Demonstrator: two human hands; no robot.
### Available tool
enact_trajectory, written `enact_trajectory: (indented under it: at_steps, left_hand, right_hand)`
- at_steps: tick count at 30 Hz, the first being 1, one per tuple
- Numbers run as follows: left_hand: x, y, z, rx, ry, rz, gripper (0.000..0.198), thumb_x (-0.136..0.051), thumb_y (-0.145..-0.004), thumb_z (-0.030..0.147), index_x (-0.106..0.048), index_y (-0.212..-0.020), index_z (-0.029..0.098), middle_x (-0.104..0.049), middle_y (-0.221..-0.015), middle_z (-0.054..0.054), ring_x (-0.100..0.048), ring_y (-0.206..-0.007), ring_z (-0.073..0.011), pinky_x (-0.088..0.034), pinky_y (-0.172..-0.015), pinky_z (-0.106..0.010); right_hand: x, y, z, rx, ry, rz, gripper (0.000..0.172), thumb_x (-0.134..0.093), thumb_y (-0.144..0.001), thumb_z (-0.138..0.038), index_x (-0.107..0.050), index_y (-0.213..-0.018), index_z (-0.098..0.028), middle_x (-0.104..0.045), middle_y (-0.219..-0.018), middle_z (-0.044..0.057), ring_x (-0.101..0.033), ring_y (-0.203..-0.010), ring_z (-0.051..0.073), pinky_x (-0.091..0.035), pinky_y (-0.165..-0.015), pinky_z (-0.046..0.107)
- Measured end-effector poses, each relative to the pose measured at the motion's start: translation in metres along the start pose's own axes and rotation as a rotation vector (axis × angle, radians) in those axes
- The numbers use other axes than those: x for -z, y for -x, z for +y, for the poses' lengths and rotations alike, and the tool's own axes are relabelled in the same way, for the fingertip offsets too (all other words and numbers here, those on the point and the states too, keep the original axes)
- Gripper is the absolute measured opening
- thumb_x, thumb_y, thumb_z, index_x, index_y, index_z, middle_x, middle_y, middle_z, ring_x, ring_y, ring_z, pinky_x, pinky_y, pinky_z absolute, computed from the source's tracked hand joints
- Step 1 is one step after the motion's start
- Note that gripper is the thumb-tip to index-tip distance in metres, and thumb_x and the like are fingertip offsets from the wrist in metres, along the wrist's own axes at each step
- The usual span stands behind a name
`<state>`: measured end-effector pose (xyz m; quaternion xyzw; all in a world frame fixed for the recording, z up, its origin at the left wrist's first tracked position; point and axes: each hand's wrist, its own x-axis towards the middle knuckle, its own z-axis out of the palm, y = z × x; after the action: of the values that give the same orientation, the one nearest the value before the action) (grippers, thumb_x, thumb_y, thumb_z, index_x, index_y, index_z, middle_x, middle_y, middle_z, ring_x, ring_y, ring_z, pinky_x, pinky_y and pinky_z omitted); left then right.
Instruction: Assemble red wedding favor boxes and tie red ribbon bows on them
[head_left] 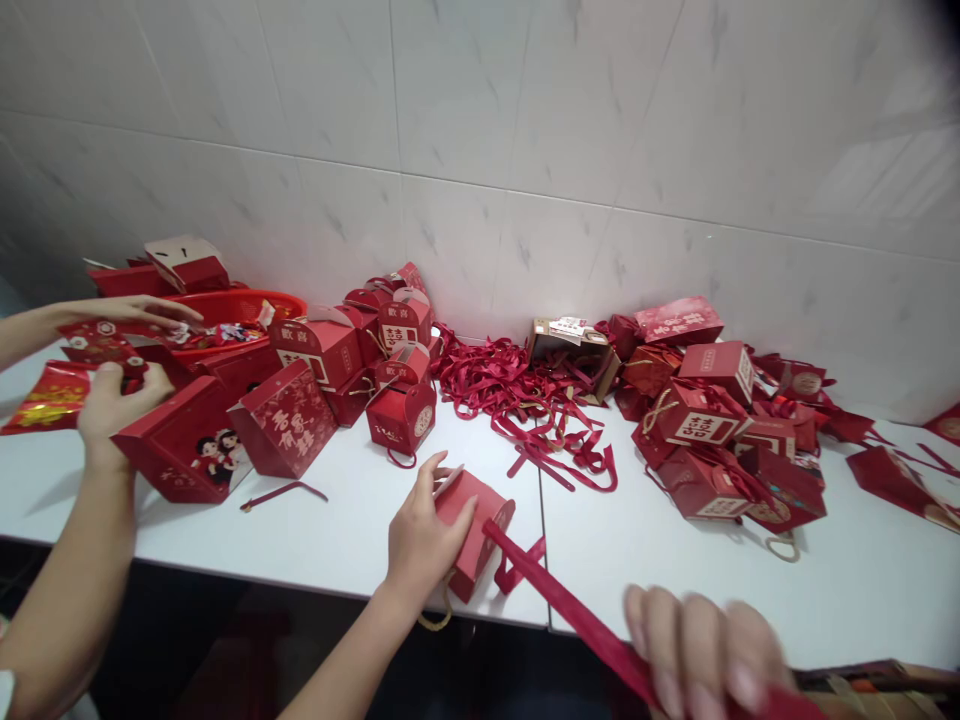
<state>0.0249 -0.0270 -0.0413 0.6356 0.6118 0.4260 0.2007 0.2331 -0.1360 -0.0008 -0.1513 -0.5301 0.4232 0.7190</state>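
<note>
Near the table's front edge lies a small red gift box (486, 512), with a loop of beige cord at its lower side. My left hand (427, 535) grips this box, thumb on top and fingers behind it. A dark red ribbon (562, 595) runs from the box's end toward the lower right, pulled taut. At its other end my right hand (701, 640) is closed round it, slightly blurred. Just behind the box stands another closed red gift box (403, 412). A loose heap of red ribbons (491, 375) lies beyond it.
At left, a co-worker's hands (120, 400) hold a red box and a shiny packet (49, 397). Behind them stands a red basin (289, 305) of sweets. Several finished-looking boxes (705, 415) pile up at right. A tiled wall (465, 120) borders the white table (315, 540).
</note>
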Motion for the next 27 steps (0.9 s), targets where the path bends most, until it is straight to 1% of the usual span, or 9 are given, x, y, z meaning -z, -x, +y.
enact_trajectory:
  at_steps: [2,3,4,6,9,12,16,20,27]
  left_hand:
    - [0.000,0.001,0.002,0.012,-0.016,-0.017,0.056,-0.062,-0.078,0.030,-0.039,-0.129,0.028,-0.065,-0.115,-0.008,-0.063,-0.109,-0.0266,-0.052,-0.084,-0.040]
    - [0.001,0.002,0.002,0.015,-0.016,-0.023,0.057,-0.062,-0.077,0.030,-0.039,-0.129,0.027,-0.065,-0.115,-0.008,-0.063,-0.109,-0.0268,-0.051,-0.085,-0.040]
    - [0.001,0.002,0.002,0.018,-0.008,-0.028,0.057,-0.063,-0.078,0.030,-0.039,-0.130,0.027,-0.065,-0.115,-0.009,-0.063,-0.110,-0.0271,-0.051,-0.087,-0.041]
    - [0.003,0.003,0.001,0.019,0.046,-0.049,0.056,-0.062,-0.079,0.030,-0.039,-0.130,0.027,-0.066,-0.117,-0.010,-0.060,-0.114,-0.0275,-0.049,-0.091,-0.043]
    - [0.008,0.004,-0.007,0.032,0.243,-0.090,0.048,-0.055,-0.084,0.031,-0.039,-0.129,0.025,-0.066,-0.119,-0.011,-0.057,-0.118,-0.0255,-0.046,-0.096,-0.042]
    - [0.013,0.004,-0.017,0.088,0.459,-0.124,0.044,-0.051,-0.087,0.037,-0.040,-0.127,0.021,-0.067,-0.117,-0.012,-0.063,-0.110,-0.0241,-0.050,-0.090,-0.038]
    - [0.019,0.008,-0.021,0.136,0.585,-0.184,0.048,-0.055,-0.085,0.043,-0.042,-0.126,0.019,-0.069,-0.114,-0.013,-0.068,-0.095,-0.0236,-0.053,-0.079,-0.034]
    - [0.021,0.013,-0.016,0.140,0.589,-0.212,0.048,-0.056,-0.085,0.042,-0.042,-0.125,0.020,-0.067,-0.118,-0.014,-0.067,-0.099,-0.0243,-0.053,-0.081,-0.035]
    - [0.025,0.021,-0.012,0.068,0.515,-0.222,0.048,-0.058,-0.084,0.038,-0.042,-0.126,0.021,-0.066,-0.116,-0.012,-0.062,-0.108,-0.0248,-0.053,-0.082,-0.035]
  right_hand:
    - [-0.016,-0.006,0.026,-0.149,-0.044,0.160,0.010,-0.056,-0.088,-0.037,-0.060,-0.082,-0.030,-0.053,-0.054,-0.004,-0.051,-0.050,0.014,-0.042,-0.054,0.027]
    - [-0.023,-0.009,0.042,-0.235,-0.052,0.207,0.006,-0.057,-0.088,-0.035,-0.060,-0.088,-0.029,-0.057,-0.062,-0.003,-0.054,-0.058,0.014,-0.044,-0.058,0.028]
    - [-0.029,-0.013,0.058,-0.307,-0.057,0.216,0.007,-0.059,-0.087,-0.034,-0.060,-0.089,-0.027,-0.058,-0.066,-0.002,-0.055,-0.062,0.015,-0.044,-0.060,0.028]
    - [-0.036,-0.022,0.087,-0.446,-0.049,0.206,0.015,-0.062,-0.086,-0.037,-0.056,-0.083,-0.023,-0.059,-0.070,-0.001,-0.056,-0.065,0.015,-0.044,-0.063,0.028]
    - [-0.038,-0.035,0.113,-0.623,-0.014,0.195,0.026,-0.065,-0.080,-0.043,-0.052,-0.079,-0.021,-0.057,-0.069,-0.002,-0.055,-0.064,0.013,-0.043,-0.063,0.026]
    - [-0.038,-0.046,0.115,-0.730,0.090,0.129,0.029,-0.066,-0.075,-0.044,-0.050,-0.072,-0.020,-0.052,-0.064,-0.004,-0.051,-0.060,0.012,-0.040,-0.059,0.024]
    - [-0.041,-0.058,0.107,-0.798,0.318,-0.035,0.022,-0.059,-0.074,-0.033,-0.047,-0.062,-0.019,-0.046,-0.057,-0.005,-0.042,-0.055,0.011,-0.033,-0.054,0.023]
    - [-0.044,-0.063,0.106,-0.828,0.382,-0.118,0.017,-0.055,-0.073,-0.027,-0.048,-0.060,-0.019,-0.046,-0.058,-0.005,-0.041,-0.056,0.011,-0.032,-0.056,0.023]
    - [-0.042,-0.064,0.108,-0.831,0.451,-0.208,0.016,-0.052,-0.077,-0.027,-0.049,-0.064,-0.019,-0.049,-0.060,-0.004,-0.043,-0.057,0.011,-0.034,-0.057,0.024]
